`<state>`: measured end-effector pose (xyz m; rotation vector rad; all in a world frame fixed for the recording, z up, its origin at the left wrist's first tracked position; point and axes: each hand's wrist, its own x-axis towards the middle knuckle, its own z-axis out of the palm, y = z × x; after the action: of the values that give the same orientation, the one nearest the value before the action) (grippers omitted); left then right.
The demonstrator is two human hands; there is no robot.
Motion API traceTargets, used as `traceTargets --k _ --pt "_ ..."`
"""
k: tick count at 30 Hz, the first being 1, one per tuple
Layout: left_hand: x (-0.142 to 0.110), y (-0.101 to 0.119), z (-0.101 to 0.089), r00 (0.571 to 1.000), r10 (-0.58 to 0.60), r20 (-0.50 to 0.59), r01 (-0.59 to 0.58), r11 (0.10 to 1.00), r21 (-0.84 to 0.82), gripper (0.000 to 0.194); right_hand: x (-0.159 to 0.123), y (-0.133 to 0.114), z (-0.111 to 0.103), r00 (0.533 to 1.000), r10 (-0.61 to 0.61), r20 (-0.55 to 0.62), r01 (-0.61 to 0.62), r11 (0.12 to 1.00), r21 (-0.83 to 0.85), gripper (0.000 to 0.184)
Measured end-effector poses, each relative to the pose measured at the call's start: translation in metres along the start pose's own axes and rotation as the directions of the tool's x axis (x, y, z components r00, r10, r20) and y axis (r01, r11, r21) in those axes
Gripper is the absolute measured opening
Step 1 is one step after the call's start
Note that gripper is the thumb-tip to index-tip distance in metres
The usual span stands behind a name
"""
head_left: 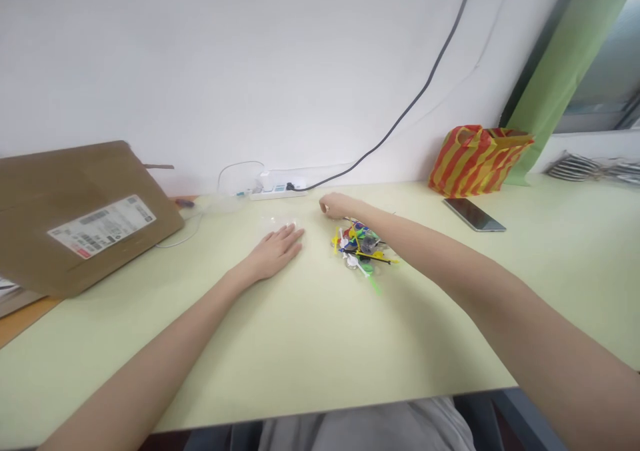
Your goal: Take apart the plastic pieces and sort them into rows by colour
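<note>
My left hand [275, 252] lies flat on the pale green table [320, 344], palm down with its fingers apart. Its fingertips almost reach a small clear plastic piece [277, 224], and it holds nothing. My right hand [336, 205] is curled, with no held object visible, and rests just beyond a loose pile of colourful plastic sticks and small parts [363, 247]. The pile lies between my hands and to the right, and my right forearm passes close by it. Its exact contents are too small to tell.
A brown cardboard mailer [85, 217] with a white label leans at the left. A white power strip [277, 189] with cables sits by the wall. Further right lie a smartphone [474, 214] and a red-and-yellow striped bag [477, 161].
</note>
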<state>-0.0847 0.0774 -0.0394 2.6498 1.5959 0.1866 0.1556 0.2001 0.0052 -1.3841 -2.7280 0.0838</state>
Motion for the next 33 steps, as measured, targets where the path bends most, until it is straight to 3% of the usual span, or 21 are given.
traceTargets --k 4,7,9,11,14,15,16,17,20,22,27,31,33 --pt "0.002 -0.002 0.002 1.0 -0.004 0.003 0.004 1.0 0.0 0.066 -0.015 0.016 -0.018 0.999 -0.021 -0.024 0.02 1.0 -0.018 0.025" --pt "0.003 -0.002 0.003 1.0 0.003 -0.02 -0.003 1.0 -0.002 0.066 -0.036 0.029 -0.049 0.971 -0.024 -0.24 0.008 0.998 -0.067 0.028" --pt "0.003 -0.002 0.003 1.0 -0.001 -0.023 0.001 1.0 0.004 0.066 -0.055 0.032 -0.071 0.892 -0.045 -0.45 -0.004 0.994 -0.106 0.03" --pt "0.003 -0.001 0.003 1.0 -0.008 -0.015 0.008 1.0 0.015 0.066 -0.077 0.029 -0.089 0.784 -0.068 -0.618 -0.002 0.994 -0.112 0.03" --pt "0.004 0.001 0.002 1.0 -0.018 -0.002 0.019 0.999 0.037 0.067 -0.111 0.018 -0.097 0.613 -0.11 -0.782 0.054 0.994 -0.098 0.029" --pt "0.004 0.001 0.002 1.0 -0.021 -0.001 0.021 0.999 0.044 0.067 -0.121 0.014 -0.094 0.587 -0.135 -0.799 0.081 0.991 -0.108 0.029" --pt "0.004 0.001 0.002 1.0 -0.023 -0.003 0.023 0.998 0.051 0.067 -0.13 0.01 -0.087 0.585 -0.165 -0.794 0.104 0.986 -0.128 0.028" --pt "0.004 0.001 0.002 1.0 -0.021 -0.006 0.022 0.998 0.057 0.066 -0.138 0.006 -0.079 0.615 -0.2 -0.763 0.123 0.98 -0.157 0.027" --pt "0.005 0.0 0.002 1.0 -0.012 -0.01 0.012 0.998 0.063 0.066 -0.151 0.002 -0.047 0.785 -0.293 -0.546 0.184 0.952 -0.246 0.025" --pt "0.005 -0.001 0.002 1.0 -0.016 0.0 0.016 0.998 0.063 0.067 -0.153 0.003 -0.031 0.85 -0.29 -0.439 0.218 0.953 -0.209 0.023" --pt "0.004 -0.001 0.001 1.0 -0.012 0.02 0.011 0.998 0.066 0.068 -0.149 0.006 -0.028 0.904 -0.153 -0.4 0.194 0.979 0.064 0.024" --pt "0.004 -0.005 0.003 1.0 -0.007 0.017 0.006 0.998 0.061 0.067 -0.157 0.006 -0.034 0.946 -0.142 -0.293 0.159 0.987 0.037 0.028" --pt "0.004 -0.003 0.002 1.0 -0.001 -0.01 0.001 0.998 0.056 0.065 -0.166 0.007 -0.031 0.941 -0.14 -0.308 0.15 0.989 0.01 0.031"
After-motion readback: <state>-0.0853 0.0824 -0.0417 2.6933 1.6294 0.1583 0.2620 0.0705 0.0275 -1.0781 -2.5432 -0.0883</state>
